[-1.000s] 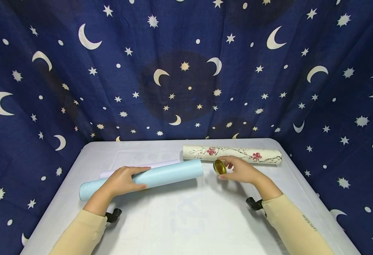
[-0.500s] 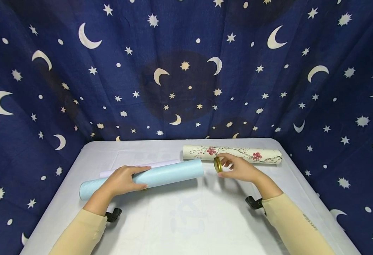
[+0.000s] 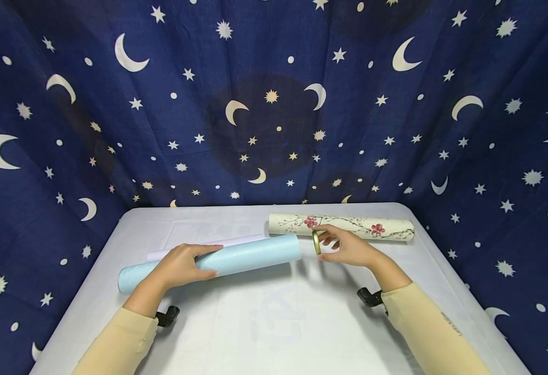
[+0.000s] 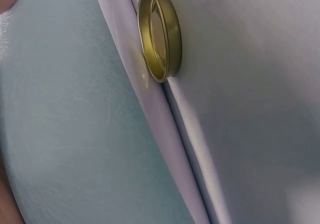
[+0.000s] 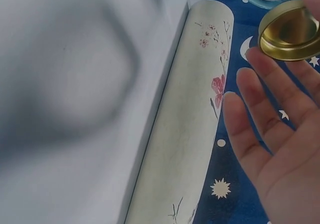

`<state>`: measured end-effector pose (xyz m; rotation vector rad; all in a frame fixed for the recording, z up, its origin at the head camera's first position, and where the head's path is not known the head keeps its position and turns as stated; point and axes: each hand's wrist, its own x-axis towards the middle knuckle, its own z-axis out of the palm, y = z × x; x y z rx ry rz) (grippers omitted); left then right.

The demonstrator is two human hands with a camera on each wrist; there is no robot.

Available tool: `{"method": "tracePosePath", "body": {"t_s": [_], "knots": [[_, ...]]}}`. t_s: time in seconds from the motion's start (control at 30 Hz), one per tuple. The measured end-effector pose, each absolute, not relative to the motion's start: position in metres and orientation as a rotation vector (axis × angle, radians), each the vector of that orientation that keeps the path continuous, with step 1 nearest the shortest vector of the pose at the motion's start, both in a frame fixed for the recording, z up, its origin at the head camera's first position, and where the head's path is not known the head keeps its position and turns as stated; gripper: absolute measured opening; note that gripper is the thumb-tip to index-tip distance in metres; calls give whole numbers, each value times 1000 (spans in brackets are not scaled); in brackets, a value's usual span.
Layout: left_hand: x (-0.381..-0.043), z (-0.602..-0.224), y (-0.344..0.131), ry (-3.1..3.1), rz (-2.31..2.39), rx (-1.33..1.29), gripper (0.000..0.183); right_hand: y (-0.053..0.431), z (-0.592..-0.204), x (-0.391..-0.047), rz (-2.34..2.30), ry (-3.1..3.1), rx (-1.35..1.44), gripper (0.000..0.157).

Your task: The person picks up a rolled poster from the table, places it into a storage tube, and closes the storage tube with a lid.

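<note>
My left hand (image 3: 185,264) grips a light blue roll (image 3: 255,256) from above, thumb on the near side. The roll lies slanted, its right end raised off the table. My right hand (image 3: 351,249) pinches a gold metal lid (image 3: 317,242) by its rim, on edge, a short gap from the roll's right end. In the right wrist view the lid (image 5: 267,36) shows its hollow side beside the roll's open end (image 5: 260,3). Another gold lid (image 4: 174,38) appears in the left wrist view, beside the pale lilac roll (image 4: 162,119); in the head view it is mostly hidden.
A cream roll with red blossoms (image 3: 339,226) lies at the back right of the white table (image 3: 274,323), just behind my right hand. The lilac roll (image 3: 236,241) lies behind the blue one. A navy curtain (image 3: 274,146) with moons and stars surrounds the table.
The gold lid has turned from showing its face to edge-on and moved slightly left, nearer the blue roll's end. My left hand has hardly moved.
</note>
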<state>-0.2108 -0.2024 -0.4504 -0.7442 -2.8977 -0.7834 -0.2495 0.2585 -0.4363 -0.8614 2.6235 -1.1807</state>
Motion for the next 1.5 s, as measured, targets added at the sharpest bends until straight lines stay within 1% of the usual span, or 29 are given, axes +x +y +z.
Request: {"method": "tracePosePath", "body": {"t_s": [0.37, 0.73, 1.1, 1.5], "knots": [[-212, -451, -202, -2879, -798, -729, 68, 247, -432, -249, -1189, 2569, -877, 74], [-211, -450, -201, -2887, -817, -743, 67, 239, -435, -249, -1238, 2504, -854, 74], [-211, -450, -202, -2876, -845, -774, 65, 237, -437, -250, -1207, 2474, -889, 72], [-211, -451, -203, -2871, -877, -797, 66, 233, -438, -249, -1235, 2397, -893, 75]]}}
